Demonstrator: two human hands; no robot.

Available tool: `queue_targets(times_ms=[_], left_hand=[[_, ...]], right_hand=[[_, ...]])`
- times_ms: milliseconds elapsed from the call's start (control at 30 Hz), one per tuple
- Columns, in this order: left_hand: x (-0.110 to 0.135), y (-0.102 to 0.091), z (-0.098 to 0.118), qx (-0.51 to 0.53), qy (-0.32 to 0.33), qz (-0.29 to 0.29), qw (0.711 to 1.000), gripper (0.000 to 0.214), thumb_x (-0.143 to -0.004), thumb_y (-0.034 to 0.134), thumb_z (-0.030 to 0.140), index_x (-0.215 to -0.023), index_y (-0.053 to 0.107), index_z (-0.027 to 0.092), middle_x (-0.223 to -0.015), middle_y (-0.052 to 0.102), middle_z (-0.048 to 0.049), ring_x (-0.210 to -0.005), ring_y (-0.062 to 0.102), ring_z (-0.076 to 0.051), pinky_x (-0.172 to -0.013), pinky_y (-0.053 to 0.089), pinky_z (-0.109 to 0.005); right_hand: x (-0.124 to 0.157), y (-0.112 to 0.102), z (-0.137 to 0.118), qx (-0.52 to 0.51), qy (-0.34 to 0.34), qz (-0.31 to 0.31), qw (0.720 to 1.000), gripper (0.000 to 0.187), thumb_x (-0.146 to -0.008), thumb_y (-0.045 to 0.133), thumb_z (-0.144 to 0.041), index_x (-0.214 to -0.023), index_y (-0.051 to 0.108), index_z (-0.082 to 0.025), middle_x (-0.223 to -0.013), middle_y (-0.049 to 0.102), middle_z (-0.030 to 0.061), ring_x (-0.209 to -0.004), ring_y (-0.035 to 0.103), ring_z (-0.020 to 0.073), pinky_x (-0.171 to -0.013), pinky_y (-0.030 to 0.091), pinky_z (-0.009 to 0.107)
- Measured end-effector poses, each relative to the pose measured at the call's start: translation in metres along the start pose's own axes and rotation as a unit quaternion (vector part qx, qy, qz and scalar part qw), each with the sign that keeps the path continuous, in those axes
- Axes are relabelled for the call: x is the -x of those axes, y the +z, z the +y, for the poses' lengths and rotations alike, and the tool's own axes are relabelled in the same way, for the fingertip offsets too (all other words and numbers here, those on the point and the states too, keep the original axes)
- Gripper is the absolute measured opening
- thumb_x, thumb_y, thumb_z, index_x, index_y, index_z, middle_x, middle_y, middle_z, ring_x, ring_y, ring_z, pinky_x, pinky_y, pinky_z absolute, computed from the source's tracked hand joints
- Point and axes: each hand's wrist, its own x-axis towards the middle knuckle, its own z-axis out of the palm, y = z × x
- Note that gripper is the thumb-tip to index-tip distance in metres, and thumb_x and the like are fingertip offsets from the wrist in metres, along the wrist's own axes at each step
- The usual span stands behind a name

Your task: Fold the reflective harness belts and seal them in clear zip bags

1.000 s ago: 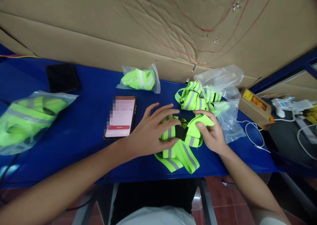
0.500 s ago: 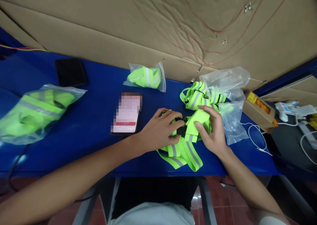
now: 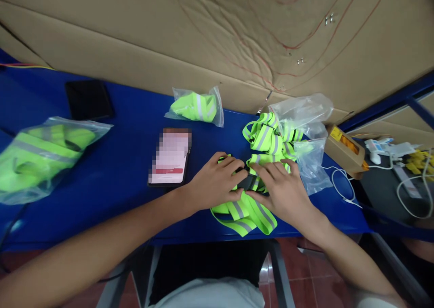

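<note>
Here, the bright green strap [image 3: 249,207] lies on the blue table [image 3: 125,163], with its black clip [image 3: 246,182] right between my two hands. My left hand [image 3: 217,181] is bent narrow and holds the clip's left end, my right hand [image 3: 286,190] holds the other end the same way, and green loops lie spread under my thumbs. A phone [image 3: 172,158] is left of my left hand.

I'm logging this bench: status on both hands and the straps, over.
Left hand and right hand on the neon strap bundle, at its black piece; grip partly hidden. More neon straps close beyond. Phone off to the left.
</note>
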Motion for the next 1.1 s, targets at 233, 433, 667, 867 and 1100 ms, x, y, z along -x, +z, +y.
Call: queue_targets(times_ms=[233, 433, 667, 867, 1100], left_hand=[[-0.001, 0.000, -0.007, -0.002, -0.023, 0.021, 1.000, 0.017, -0.088, 0.072, 0.031, -0.100, 0.067, 0.021, -0.103, 0.072, -0.0039, -0.097, 0.069, -0.025, -0.092, 0.044, -0.043], [0.000, -0.001, -0.004, -0.029, 0.036, 0.043, 0.998, 0.012, -0.092, 0.070, 0.030, -0.098, 0.066, 0.020, -0.098, 0.071, -0.0045, -0.093, 0.066, -0.024, -0.093, 0.044, -0.042], [-0.001, -0.003, 0.005, -0.057, 0.083, 0.028, 0.995, 0.008, -0.094, 0.067, 0.027, -0.095, 0.061, 0.021, -0.098, 0.071, -0.0021, -0.094, 0.066, -0.023, -0.095, 0.040, -0.043], [-0.001, -0.005, 0.000, -0.011, 0.089, -0.006, 0.996, 0.017, -0.098, 0.070, 0.027, -0.112, 0.061, 0.021, -0.103, 0.072, -0.0025, -0.096, 0.067, -0.024, -0.097, 0.040, -0.043], [0.001, -0.020, -0.029, 0.223, -0.080, -0.084, 0.968, 0.040, -0.091, 0.077, 0.014, -0.128, 0.062, 0.022, -0.114, 0.073, -0.0028, -0.108, 0.070, -0.020, -0.093, 0.052, -0.031]], right_hand=[[0.016, -0.009, 0.016, -0.017, 0.031, 0.032, 0.999, 0.033, -0.100, 0.067, -0.038, -0.123, 0.063, -0.014, -0.111, 0.076, 0.0121, -0.104, 0.070, 0.0310, -0.102, 0.044, 0.048], [0.015, -0.030, -0.004, -0.038, -0.042, 0.034, 0.998, 0.063, -0.105, 0.060, -0.041, -0.158, 0.039, -0.012, -0.158, 0.054, 0.0194, -0.148, 0.049, 0.0315, -0.125, 0.029, 0.052], [-0.014, -0.004, 0.003, -0.142, -0.026, -0.115, 0.983, 0.041, -0.097, 0.073, -0.046, -0.121, 0.061, -0.015, -0.112, 0.076, 0.0110, -0.105, 0.073, 0.0293, -0.101, 0.047, 0.048], [-0.004, -0.012, 0.015, -0.161, -0.007, -0.130, 0.978, 0.028, -0.094, 0.078, -0.037, -0.108, 0.063, -0.018, -0.094, 0.074, 0.0056, -0.091, 0.073, 0.0261, -0.093, 0.051, 0.042], [0.049, -0.026, 0.073, -0.388, 0.178, 0.078, 0.901, 0.030, -0.086, 0.082, -0.047, -0.090, 0.067, -0.022, -0.080, 0.070, -0.0005, -0.073, 0.067, 0.0183, -0.067, 0.054, 0.030]])
